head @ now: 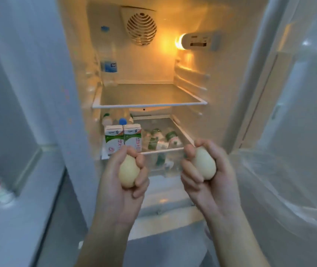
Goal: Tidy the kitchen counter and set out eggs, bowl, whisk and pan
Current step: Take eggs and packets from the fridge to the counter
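While the fridge [146,54] glows lower centre, left hand [123,182] grips a smooth pale egg [129,173]; right hand [209,176] grips another matte oval egg [204,163].

You face an open fridge [153,70], its pale inner walls lit amber by a lamp [179,41] on the right side wall. A round fan vent [141,28] sits on the back wall above a glass shelf [148,105]. The fridge door [298,97] stands open to your right, and a pale bench [5,228] runs along your left.
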A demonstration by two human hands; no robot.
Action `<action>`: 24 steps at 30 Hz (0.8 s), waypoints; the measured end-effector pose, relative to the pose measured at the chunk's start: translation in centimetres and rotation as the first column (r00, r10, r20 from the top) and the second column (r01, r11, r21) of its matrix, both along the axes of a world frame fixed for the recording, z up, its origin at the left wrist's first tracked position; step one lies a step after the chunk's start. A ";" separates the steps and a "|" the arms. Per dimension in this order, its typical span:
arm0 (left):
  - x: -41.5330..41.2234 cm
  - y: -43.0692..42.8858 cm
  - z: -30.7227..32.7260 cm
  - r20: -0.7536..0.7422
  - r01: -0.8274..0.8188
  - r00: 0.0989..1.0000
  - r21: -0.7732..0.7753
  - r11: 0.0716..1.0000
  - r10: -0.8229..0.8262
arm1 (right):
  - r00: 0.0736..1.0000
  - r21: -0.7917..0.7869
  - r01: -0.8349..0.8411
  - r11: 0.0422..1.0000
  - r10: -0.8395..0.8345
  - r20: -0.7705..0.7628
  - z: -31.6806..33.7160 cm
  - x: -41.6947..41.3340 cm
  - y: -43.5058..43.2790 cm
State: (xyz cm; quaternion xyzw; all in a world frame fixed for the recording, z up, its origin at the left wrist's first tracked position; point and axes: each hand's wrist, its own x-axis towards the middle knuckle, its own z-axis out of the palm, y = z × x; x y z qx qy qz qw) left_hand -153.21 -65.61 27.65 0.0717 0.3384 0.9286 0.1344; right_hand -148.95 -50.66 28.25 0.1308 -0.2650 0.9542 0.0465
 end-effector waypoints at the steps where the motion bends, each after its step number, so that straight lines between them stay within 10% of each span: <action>1: 1.0 -0.6 -0.3 0.017 -0.068 0.998 -0.006 0.998 0.068 | 0.999 -0.043 -0.053 0.998 0.053 -0.003 -0.3 0.0 -0.6; 4: 4.0 -4.1 -1.5 -0.136 -0.435 0.901 -0.256 0.863 0.413 | 1.000 0.164 -0.010 0.986 0.010 0.006 -1.1 0.6 -3.6; 13: 13.4 -13.3 -1.0 -0.083 -0.606 0.790 -0.260 0.752 0.608 | 0.933 0.388 -0.344 0.855 0.356 0.042 -2.7 4.1 -15.7; 24: 38.1 -24.9 -2.3 0.055 -0.850 0.467 -0.246 0.465 0.883 | 0.596 0.498 -0.734 0.462 0.790 0.145 -4.4 20.7 -31.5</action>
